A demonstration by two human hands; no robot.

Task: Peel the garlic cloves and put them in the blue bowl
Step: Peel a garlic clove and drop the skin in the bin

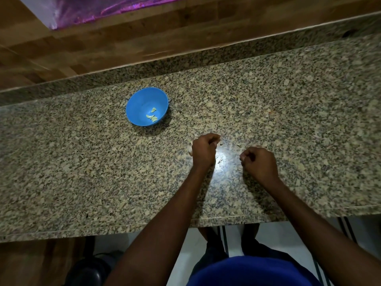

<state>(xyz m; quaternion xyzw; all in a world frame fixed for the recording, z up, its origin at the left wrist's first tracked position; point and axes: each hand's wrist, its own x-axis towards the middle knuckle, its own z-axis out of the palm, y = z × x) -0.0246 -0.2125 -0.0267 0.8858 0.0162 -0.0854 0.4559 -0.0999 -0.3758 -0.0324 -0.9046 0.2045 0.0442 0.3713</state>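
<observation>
Resting inside the round blue plastic bowl (146, 106) are a few pale peeled garlic cloves (152, 116), gathered toward the bowl's near right side. That bowl stands on the speckled granite countertop (82, 162), well apart from both hands, up and to the left of the left hand (204, 150). The left hand hovers low over the counter with its fingers curled in; something pale shows at its fingertips (215, 142), but whether it is a clove, a skin or only the stone's speckle cannot be told. The right hand (259, 162) sits just to the right of the left one, also curled, thumb and fingers drawn together toward the gap between the hands; what it pinches, if anything, is too small to make out. Small papery garlic skin scraps (220, 161) lie on the bright patch of counter between the two hands, and another fleck (239, 145) lies just beyond it. Past the counter's far edge runs a wooden wall panel (144, 34), with a shiny purple sheet (92, 9) above it.
</observation>
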